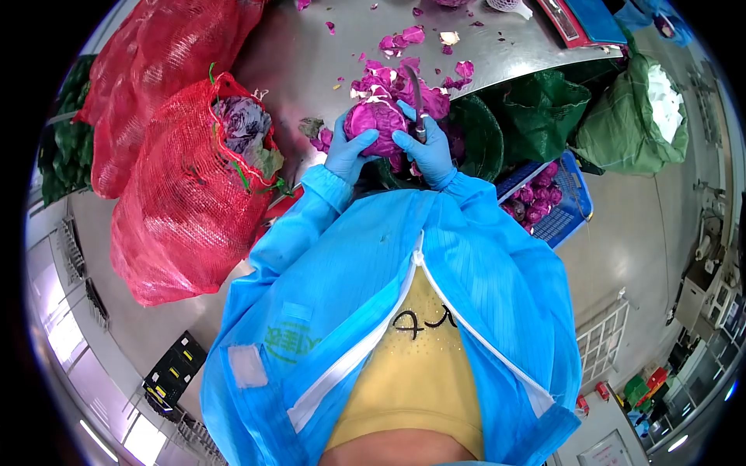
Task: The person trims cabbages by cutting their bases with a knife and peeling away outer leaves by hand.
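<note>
A purple cabbage is gripped at the near edge of the metal table. My blue-gloved left hand is closed around its left side. On the other side, my gloved right hand holds a knife with a curved blade pointing up and away, while its thumb presses toward the cabbage. Loose purple cabbage leaves lie in a heap just beyond it. The underside of the cabbage and part of the knife handle are hidden by my fingers.
A red mesh sack of cabbages stands at left. Right of my hands are a green-lined bin and a blue crate holding several small purple cabbages. A green sack stands farther right. Leaf scraps dot the metal table.
</note>
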`<state>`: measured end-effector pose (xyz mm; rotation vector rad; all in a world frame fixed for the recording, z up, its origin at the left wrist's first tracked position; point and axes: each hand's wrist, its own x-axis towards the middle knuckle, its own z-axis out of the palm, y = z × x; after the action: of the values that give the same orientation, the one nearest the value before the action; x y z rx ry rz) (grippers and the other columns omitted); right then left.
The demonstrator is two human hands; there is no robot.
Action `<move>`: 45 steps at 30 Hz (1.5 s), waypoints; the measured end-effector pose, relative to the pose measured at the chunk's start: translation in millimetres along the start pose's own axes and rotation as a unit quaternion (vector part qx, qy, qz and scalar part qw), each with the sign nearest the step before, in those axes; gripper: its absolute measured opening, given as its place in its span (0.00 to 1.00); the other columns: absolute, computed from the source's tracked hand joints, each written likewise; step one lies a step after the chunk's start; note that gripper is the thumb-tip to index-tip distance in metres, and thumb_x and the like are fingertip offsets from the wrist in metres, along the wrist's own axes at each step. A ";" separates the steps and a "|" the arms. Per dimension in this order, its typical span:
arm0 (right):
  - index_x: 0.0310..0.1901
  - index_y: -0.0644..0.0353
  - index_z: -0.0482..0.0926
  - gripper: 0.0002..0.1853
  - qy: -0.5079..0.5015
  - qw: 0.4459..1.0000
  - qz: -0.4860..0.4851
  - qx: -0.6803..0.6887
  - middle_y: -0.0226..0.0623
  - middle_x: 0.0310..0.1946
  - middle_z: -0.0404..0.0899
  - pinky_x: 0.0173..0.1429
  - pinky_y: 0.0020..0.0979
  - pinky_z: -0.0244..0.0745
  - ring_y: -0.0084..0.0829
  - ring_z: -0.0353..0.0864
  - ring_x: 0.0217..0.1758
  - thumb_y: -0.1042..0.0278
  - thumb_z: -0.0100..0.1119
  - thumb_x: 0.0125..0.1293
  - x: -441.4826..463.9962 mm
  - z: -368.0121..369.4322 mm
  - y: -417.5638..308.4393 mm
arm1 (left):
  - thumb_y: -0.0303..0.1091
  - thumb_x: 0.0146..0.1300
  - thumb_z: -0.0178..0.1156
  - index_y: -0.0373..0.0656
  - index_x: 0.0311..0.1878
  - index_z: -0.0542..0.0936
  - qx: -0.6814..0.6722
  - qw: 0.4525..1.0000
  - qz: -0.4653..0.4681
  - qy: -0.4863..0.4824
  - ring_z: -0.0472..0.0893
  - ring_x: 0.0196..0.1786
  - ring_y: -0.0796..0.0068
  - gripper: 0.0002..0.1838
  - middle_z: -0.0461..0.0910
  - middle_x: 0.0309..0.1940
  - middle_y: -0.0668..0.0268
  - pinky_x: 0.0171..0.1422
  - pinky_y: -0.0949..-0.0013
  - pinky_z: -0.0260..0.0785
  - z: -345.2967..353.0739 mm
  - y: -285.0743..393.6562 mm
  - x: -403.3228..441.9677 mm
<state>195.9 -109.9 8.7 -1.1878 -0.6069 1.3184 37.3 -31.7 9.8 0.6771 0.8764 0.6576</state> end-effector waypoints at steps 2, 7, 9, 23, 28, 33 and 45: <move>0.62 0.57 0.70 0.28 0.006 0.999 0.033 -0.022 0.29 0.40 0.80 0.40 0.20 0.71 0.16 0.75 0.36 0.63 0.65 0.60 3.0 -2.7 5.3 | 0.27 0.49 0.69 0.50 0.65 0.60 -0.025 0.999 -0.008 0.037 0.72 0.59 0.62 0.40 0.68 0.58 0.60 0.54 0.51 0.74 -1.6 -4.8 5.7; 0.55 0.59 0.76 0.21 0.023 0.991 -0.084 -0.107 0.26 0.34 0.81 0.35 0.21 0.71 0.15 0.75 0.32 0.63 0.64 0.62 4.1 0.0 18.7 | 0.26 0.48 0.69 0.48 0.64 0.61 -0.058 0.998 0.025 -0.017 0.73 0.58 0.63 0.40 0.70 0.56 0.61 0.59 0.56 0.71 -16.4 -9.5 7.4; 0.50 0.59 0.79 0.17 0.117 0.963 -0.186 -0.154 0.30 0.34 0.83 0.36 0.24 0.73 0.19 0.79 0.33 0.65 0.64 0.61 4.0 6.2 25.7 | 0.26 0.48 0.69 0.48 0.64 0.61 -0.055 0.997 0.033 -0.031 0.73 0.58 0.62 0.40 0.70 0.56 0.61 0.59 0.56 0.71 -19.7 -14.5 7.9; 0.56 0.57 0.75 0.22 0.079 0.991 0.026 -0.100 0.26 0.25 0.76 0.31 0.21 0.68 0.15 0.71 0.25 0.61 0.63 0.62 4.6 10.6 -0.8 | 0.29 0.44 0.73 0.47 0.66 0.58 -0.035 0.992 0.122 -0.020 0.69 0.61 0.62 0.46 0.66 0.60 0.60 0.65 0.59 0.67 -26.6 -20.3 9.8; 0.55 0.59 0.76 0.22 0.114 0.963 -0.078 -0.229 0.25 0.25 0.77 0.28 0.20 0.67 0.13 0.70 0.22 0.63 0.65 0.60 7.2 19.0 24.5 | 0.35 0.36 0.79 0.43 0.68 0.54 0.217 0.926 0.308 0.008 0.68 0.62 0.64 0.56 0.62 0.62 0.57 0.66 0.62 0.64 -27.3 -21.6 13.9; 0.54 0.62 0.76 0.22 0.136 0.946 -0.079 -0.283 0.36 0.38 0.83 0.35 0.22 0.73 0.16 0.75 0.28 0.66 0.65 0.58 8.5 19.2 30.4 | 0.35 0.34 0.80 0.44 0.69 0.52 0.219 0.922 0.319 0.008 0.68 0.62 0.64 0.59 0.62 0.61 0.58 0.67 0.63 0.63 -22.4 -19.6 11.9; 0.41 0.58 0.75 0.14 0.033 0.997 -0.021 -0.071 0.24 0.28 0.73 0.26 0.19 0.66 0.15 0.69 0.25 0.71 0.68 0.55 26.5 12.6 32.5 | 0.37 0.35 0.79 0.44 0.68 0.56 0.220 0.927 0.302 -0.010 0.66 0.64 0.64 0.55 0.62 0.63 0.60 0.69 0.62 0.59 -57.9 -31.4 33.8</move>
<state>177.5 -86.5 -23.5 -1.3224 -0.6829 1.2107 11.8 -10.9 -56.6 1.3893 0.7996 1.0100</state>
